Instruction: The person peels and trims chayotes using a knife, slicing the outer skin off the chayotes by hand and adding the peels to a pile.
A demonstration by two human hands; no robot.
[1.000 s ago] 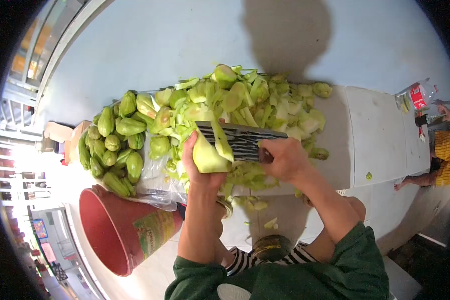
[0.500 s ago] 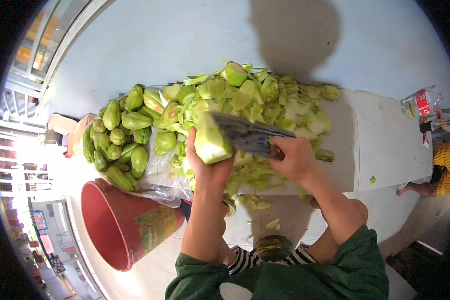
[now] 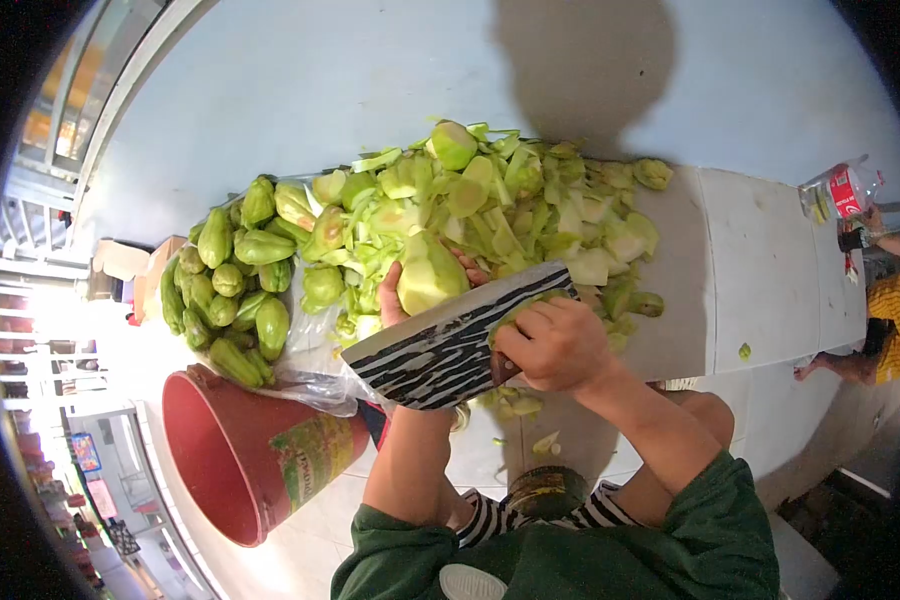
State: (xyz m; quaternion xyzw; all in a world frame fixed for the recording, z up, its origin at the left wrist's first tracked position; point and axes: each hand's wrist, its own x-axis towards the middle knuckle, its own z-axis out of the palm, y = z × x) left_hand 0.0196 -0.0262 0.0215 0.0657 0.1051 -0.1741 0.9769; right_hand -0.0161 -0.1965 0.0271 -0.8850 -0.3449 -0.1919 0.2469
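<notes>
My left hand (image 3: 394,298) is wrapped round a partly peeled pale green chayote (image 3: 431,272), with its fingertips showing on the far side. In my right hand (image 3: 555,345) is the brown handle of a wide cleaver (image 3: 450,345) with a black-and-white streaked blade. The blade lies slantwise in front of the chayote and hides part of my left palm and wrist. A bit of green peel shows beside my right fingers. Behind both hands spreads a heap of peels and cut pieces (image 3: 510,200).
Whole green chayotes (image 3: 260,247) are piled at the left, beside clear plastic (image 3: 315,385). A red bucket (image 3: 210,450) lies tipped below them. At the far right are a plastic bottle (image 3: 843,192) and another person in yellow patterned clothing (image 3: 888,315).
The cleaver has swung down and left from beside the chayote, its blade now turned broadside in front of it. The long strip of peel seen earlier on the chayote has come off.
</notes>
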